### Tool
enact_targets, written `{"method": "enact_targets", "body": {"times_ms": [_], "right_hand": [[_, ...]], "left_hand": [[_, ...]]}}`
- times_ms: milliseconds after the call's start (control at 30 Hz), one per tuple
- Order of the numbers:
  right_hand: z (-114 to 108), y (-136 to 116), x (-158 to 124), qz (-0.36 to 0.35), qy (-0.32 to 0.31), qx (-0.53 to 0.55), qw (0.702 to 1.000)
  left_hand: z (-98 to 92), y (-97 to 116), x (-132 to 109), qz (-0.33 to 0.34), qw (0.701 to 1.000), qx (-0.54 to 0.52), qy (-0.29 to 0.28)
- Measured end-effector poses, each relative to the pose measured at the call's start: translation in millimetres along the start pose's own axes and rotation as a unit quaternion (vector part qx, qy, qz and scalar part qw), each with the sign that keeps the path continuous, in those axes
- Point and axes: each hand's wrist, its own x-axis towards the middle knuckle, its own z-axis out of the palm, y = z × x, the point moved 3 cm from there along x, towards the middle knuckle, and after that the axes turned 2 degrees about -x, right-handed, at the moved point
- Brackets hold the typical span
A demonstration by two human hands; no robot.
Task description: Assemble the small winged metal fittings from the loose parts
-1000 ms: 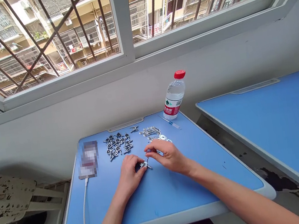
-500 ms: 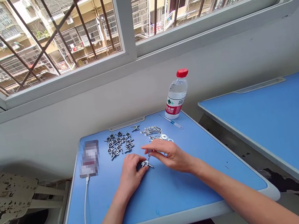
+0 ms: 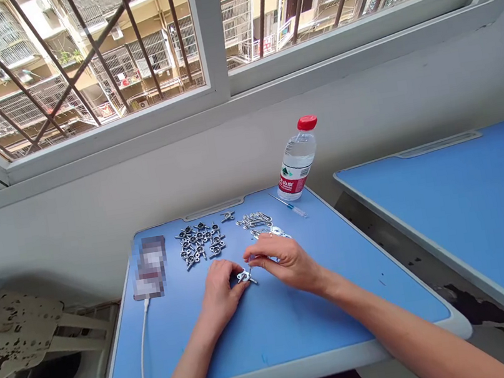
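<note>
My left hand rests on the blue table with its fingers closed on a small silver metal part that has short arms. Over that part, my right hand pinches a small screwdriver between thumb and fingers. The tool's thin shaft points down at the part; most of its handle is hidden by the fingers. Beyond my left hand lie several similar metal parts with black round centres. Small flat silver pieces are spread behind my right hand, partly covered by it.
A water bottle with a red cap stands at the back right, beside a thin screwdriver. On the left lies a blurred phone with a white cable. One more metal part sits apart near the back edge.
The fingers of my right hand have curled in closer around the screwdriver's handle. My left hand and the metal part stay in nearly the same place.
</note>
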Motion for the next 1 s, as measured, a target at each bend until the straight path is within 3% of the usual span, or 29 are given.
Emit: {"method": "enact_targets", "body": {"times_ms": [667,1000], "right_hand": [[4.1,-3.6,0.7,0.022,0.022,-0.034,0.999],[3.8,-1.1,-1.8,0.033,0.037,-0.003,0.999]], "left_hand": [[2.2,-2.3,0.0,0.014,1.0,0.005,0.014],[3.6,-0.9,-1.5,0.022,1.0,0.004,0.001]]}}
